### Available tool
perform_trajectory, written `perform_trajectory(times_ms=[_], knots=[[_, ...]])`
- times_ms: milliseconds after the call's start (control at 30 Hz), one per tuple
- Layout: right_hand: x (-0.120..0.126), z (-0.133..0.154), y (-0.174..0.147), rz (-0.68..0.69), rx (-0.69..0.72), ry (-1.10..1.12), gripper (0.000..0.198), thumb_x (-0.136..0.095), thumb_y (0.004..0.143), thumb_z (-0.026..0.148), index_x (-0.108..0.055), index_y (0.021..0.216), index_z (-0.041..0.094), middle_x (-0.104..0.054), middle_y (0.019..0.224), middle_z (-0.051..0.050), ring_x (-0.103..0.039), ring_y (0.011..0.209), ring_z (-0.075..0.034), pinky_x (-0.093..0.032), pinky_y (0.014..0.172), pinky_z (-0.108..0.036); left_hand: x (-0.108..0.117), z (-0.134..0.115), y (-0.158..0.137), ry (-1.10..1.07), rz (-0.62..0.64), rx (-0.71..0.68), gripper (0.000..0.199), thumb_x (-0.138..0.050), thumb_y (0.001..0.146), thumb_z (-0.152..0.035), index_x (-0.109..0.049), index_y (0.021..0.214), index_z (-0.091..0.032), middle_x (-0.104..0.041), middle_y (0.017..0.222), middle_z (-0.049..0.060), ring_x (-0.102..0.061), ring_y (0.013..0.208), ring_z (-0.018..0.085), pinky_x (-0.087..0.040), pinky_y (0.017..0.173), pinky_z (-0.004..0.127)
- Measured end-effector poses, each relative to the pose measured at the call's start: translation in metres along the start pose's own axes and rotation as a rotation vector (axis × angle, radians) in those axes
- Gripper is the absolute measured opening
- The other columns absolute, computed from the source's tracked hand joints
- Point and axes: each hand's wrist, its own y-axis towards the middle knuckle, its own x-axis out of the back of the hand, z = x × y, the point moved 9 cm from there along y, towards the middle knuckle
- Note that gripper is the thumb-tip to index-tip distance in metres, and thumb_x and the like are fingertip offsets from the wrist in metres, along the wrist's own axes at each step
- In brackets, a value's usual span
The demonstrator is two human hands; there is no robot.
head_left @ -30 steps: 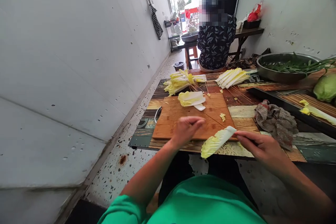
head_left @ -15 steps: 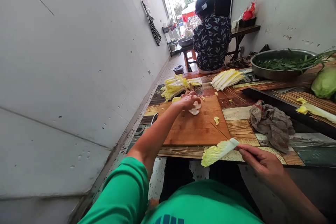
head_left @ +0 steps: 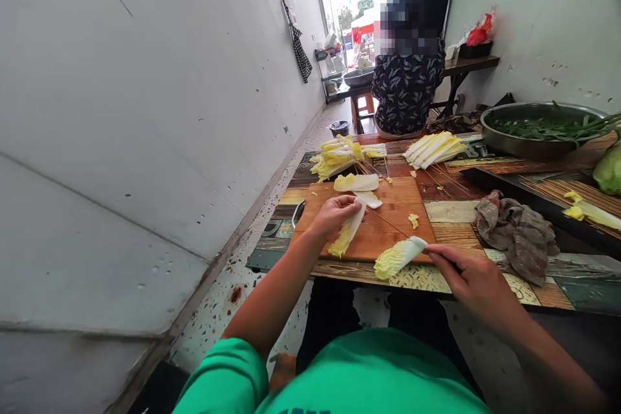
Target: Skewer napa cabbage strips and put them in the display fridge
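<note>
In the head view, a leaf (head_left: 347,235) is gripped at its white end between the thumb and fingers of the left hand (head_left: 334,215), over the board (head_left: 407,199). A skewer (head_left: 389,222) is gripped by the closed fingers of the right hand (head_left: 468,268), with a second leaf (head_left: 398,260) on it near the table's edge; whether that leaf is also touched by the fingertips cannot be told. Two more leaves (head_left: 356,182) are laid on the board's far part. Beyond it, two skewered bundles (head_left: 434,150) are set apart on the table (head_left: 453,211). A rag (head_left: 517,236) is crumpled to the right.
</note>
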Motion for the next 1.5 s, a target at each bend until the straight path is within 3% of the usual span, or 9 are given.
perform_trajectory(times_ms=[133,267,567,867,1067,1400,1500], knots=[[-0.012,0.007,0.007,0.073,-0.015,-0.091,0.031,-0.05,0.093,0.037,-0.077,0.1,0.023,-0.08,0.091,-0.005,-0.075,0.073,-0.021,-0.056,0.06,-0.028,0.001,0.017,-0.016,-0.217,-0.005,0.102,0.05,-0.095,0.048,-0.024,-0.07,0.089,-0.013,-0.074,0.073,0.005,-0.069,0.07,0.015,-0.051,0.071,0.024],[-0.018,0.013,0.01,0.125,-0.013,-0.11,0.032,-0.049,0.094,0.037,-0.078,0.102,0.023,-0.079,0.094,-0.005,-0.075,0.076,-0.022,-0.055,0.062,-0.028,0.006,0.023,-0.024,-0.33,-0.036,0.14,0.047,-0.097,0.046,-0.02,-0.073,0.086,-0.012,-0.074,0.072,0.004,-0.068,0.066,0.012,-0.052,0.068,0.021],[-0.02,0.021,0.014,0.136,0.012,-0.152,0.034,-0.049,0.094,0.042,-0.077,0.101,0.024,-0.079,0.086,-0.005,-0.071,0.063,-0.019,-0.051,0.053,-0.027,0.013,0.028,-0.029,-0.321,-0.034,0.154,0.045,-0.098,0.047,-0.032,-0.076,0.078,-0.01,-0.074,0.074,0.007,-0.066,0.067,0.013,-0.051,0.069,0.023],[-0.021,0.019,0.016,0.146,0.012,-0.13,0.033,-0.05,0.093,0.041,-0.077,0.1,0.023,-0.079,0.094,-0.005,-0.074,0.075,-0.021,-0.053,0.062,-0.028,0.013,0.022,-0.033,-0.338,-0.056,0.126,0.042,-0.097,0.051,-0.032,-0.073,0.077,-0.01,-0.074,0.071,0.006,-0.068,0.067,0.014,-0.052,0.069,0.024],[-0.021,0.014,0.017,0.149,-0.034,-0.077,0.036,-0.05,0.091,0.042,-0.078,0.098,0.022,-0.079,0.093,-0.006,-0.074,0.073,-0.022,-0.053,0.06,-0.028,0.013,0.019,-0.032,-0.337,-0.079,0.105,0.05,-0.099,0.04,-0.035,-0.073,0.074,-0.01,-0.073,0.068,0.005,-0.066,0.062,0.012,-0.051,0.063,0.022],[-0.023,0.01,0.019,0.182,-0.088,-0.053,0.04,-0.05,0.088,0.043,-0.079,0.098,0.017,-0.079,0.084,-0.007,-0.067,0.057,-0.018,-0.046,0.048,-0.026,0.009,0.022,-0.031,-0.36,-0.06,0.119,0.04,-0.096,0.052,-0.03,-0.072,0.077,-0.009,-0.073,0.069,0.005,-0.065,0.061,0.012,-0.05,0.064,0.022],[-0.023,0.008,0.018,0.172,-0.084,-0.049,0.04,-0.051,0.088,0.044,-0.079,0.097,0.018,-0.079,0.088,-0.008,-0.069,0.061,-0.019,-0.048,0.05,-0.027,0.01,0.022,-0.031,-0.36,-0.061,0.114,0.038,-0.095,0.057,-0.029,-0.071,0.078,-0.008,-0.073,0.069,0.006,-0.065,0.061,0.012,-0.05,0.065,0.023]])
